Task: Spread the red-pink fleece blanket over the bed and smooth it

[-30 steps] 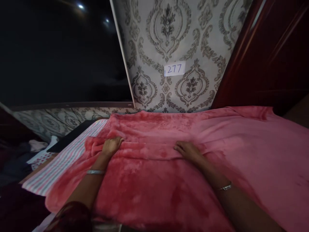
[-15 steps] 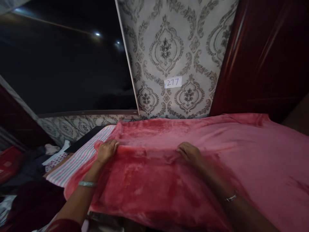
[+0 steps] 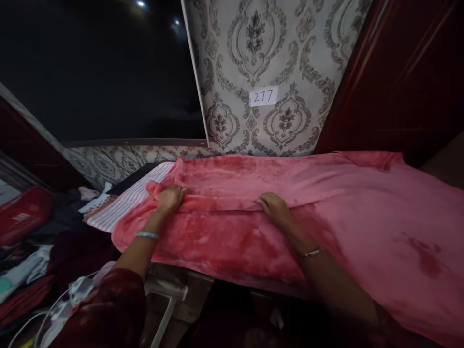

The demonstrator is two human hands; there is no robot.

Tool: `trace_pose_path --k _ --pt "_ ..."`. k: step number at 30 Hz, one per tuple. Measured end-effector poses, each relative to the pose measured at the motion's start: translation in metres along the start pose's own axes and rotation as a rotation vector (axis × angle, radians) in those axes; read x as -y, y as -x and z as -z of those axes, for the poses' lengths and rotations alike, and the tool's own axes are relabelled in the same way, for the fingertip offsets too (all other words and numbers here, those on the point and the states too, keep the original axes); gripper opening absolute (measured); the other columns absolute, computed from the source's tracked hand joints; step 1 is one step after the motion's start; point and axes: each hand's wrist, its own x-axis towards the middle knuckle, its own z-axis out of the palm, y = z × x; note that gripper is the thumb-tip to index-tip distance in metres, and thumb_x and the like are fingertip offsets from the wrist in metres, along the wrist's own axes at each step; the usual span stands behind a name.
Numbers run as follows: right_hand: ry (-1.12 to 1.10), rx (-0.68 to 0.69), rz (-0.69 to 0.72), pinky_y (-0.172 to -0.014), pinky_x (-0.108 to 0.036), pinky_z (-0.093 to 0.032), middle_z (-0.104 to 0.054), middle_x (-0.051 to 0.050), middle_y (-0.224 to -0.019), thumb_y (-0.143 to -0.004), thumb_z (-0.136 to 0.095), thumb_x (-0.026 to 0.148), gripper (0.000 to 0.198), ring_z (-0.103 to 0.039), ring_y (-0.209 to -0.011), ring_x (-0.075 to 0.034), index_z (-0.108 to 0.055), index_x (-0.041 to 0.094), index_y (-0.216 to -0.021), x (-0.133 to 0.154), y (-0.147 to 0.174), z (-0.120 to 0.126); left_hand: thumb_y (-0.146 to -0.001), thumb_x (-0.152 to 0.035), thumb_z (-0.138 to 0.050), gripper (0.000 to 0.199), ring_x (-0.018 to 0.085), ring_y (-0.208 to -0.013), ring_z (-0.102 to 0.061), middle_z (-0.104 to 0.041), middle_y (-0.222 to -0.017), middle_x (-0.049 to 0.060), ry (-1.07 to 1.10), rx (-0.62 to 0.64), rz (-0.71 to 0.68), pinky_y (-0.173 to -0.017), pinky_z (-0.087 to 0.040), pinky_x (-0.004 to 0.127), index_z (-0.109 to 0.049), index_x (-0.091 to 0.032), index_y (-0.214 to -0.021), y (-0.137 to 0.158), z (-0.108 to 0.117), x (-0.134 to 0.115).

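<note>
Both hands have pulled the folded edge of the blanket (image 3: 275, 222) down and flattened it since half a second ago; before, that edge was lifted slightly. Left hand (image 3: 170, 198) is closed, pinching the fold at the blanket's left corner, beside the striped cloth (image 3: 125, 205). Right hand (image 3: 273, 208) is palm down with fingers curled over the same fold near its middle; can't tell if it grips or just presses. Blanket lies spread across the bench (image 3: 181, 285), far edge against the wall (image 3: 290, 58), front edge hanging over. Label 277 (image 3: 263, 96) sits higher in view now.
</note>
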Motion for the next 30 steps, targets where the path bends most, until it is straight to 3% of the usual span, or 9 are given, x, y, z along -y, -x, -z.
trace_pose_path --k 3,8,10,12,15,18,24,30 --pt "-0.009 -0.013 -0.008 -0.077 -0.033 -0.046 -0.066 -0.009 -0.085 -0.104 -0.044 0.034 0.032 -0.06 -0.084 -0.023 -0.063 0.02 -0.083 -0.001 0.0 -0.001 -0.102 -0.036 -0.039 0.034 0.027 -0.101 -0.065 -0.068 -0.105 0.013 0.026 -0.024 -0.096 -0.085 -0.048 0.037 -0.065 -0.016 -0.097 -0.003 0.001 -0.044" --pt "0.002 0.009 -0.027 -0.079 -0.033 -0.046 -0.067 -0.009 -0.087 -0.103 -0.047 0.032 0.028 -0.06 -0.086 -0.023 -0.063 0.02 -0.083 -0.001 -0.001 -0.003 -0.098 -0.039 -0.056 0.029 0.028 -0.109 -0.062 -0.067 -0.117 0.014 0.186 -0.007 -0.475 -0.097 -0.047 0.04 -0.064 -0.018 -0.116 -0.002 -0.018 -0.154" --pt "0.016 0.021 -0.048 -0.082 -0.034 -0.047 -0.067 -0.009 -0.09 -0.102 -0.049 0.029 0.025 -0.06 -0.088 -0.023 -0.065 0.02 -0.086 0.002 0.0 -0.002 -0.098 -0.037 -0.057 0.024 0.027 -0.105 -0.062 -0.067 -0.111 0.013 0.188 0.003 -0.517 -0.093 -0.047 0.04 -0.065 -0.018 -0.11 -0.001 -0.028 -0.186" --pt "0.033 0.03 -0.071 -0.085 -0.036 -0.047 -0.068 -0.01 -0.093 -0.101 -0.05 0.027 0.022 -0.06 -0.092 -0.024 -0.067 0.019 -0.091 0.007 0.0 0.0 -0.1 -0.03 -0.054 0.017 0.026 -0.097 -0.062 -0.067 -0.1 0.012 0.176 0.007 -0.494 -0.087 -0.048 0.038 -0.066 -0.018 -0.098 0.0 -0.037 -0.202" --pt "0.056 0.002 -0.097 -0.092 -0.04 -0.046 -0.069 -0.012 -0.106 -0.099 -0.054 0.026 0.019 -0.059 -0.103 -0.026 -0.069 0.019 -0.108 0.01 -0.001 0.008 -0.101 -0.024 -0.049 0.02 0.024 -0.091 -0.061 -0.065 -0.092 0.011 0.164 -0.047 -0.426 -0.081 -0.046 0.035 -0.064 -0.018 -0.089 -0.005 -0.043 -0.201" --pt "0.11 -0.096 -0.129 -0.102 -0.044 -0.04 -0.067 -0.013 -0.121 -0.097 -0.058 0.027 0.03 -0.055 -0.115 -0.029 -0.066 0.019 -0.125 -0.001 0.001 0.025 -0.102 -0.025 -0.047 0.021 0.024 -0.09 -0.061 -0.064 -0.092 0.011 0.15 -0.111 -0.408 -0.078 -0.045 0.034 -0.063 -0.019 -0.091 -0.016 -0.04 -0.19" --pt "0.258 -0.27 -0.283 -0.104 -0.046 -0.04 -0.066 -0.016 -0.127 -0.092 -0.055 0.023 0.038 -0.054 -0.118 -0.03 -0.065 0.013 -0.127 -0.068 0.024 0.078 -0.102 -0.03 -0.045 0.026 0.025 -0.087 -0.062 -0.065 -0.09 0.011 0.179 -0.214 -0.421 -0.077 -0.045 0.034 -0.063 -0.02 -0.087 -0.038 -0.04 -0.181" --pt "0.368 -0.264 -0.373 -0.101 -0.048 -0.044 -0.069 -0.015 -0.123 -0.09 -0.053 0.026 0.039 -0.057 -0.116 -0.031 -0.069 0.016 -0.124 -0.129 0.061 0.127 -0.104 -0.031 -0.04 0.031 0.022 -0.08 -0.062 -0.065 -0.083 0.009 0.2 -0.392 -0.434 -0.071 -0.045 0.032 -0.065 -0.019 -0.09 -0.038 -0.06 -0.179"
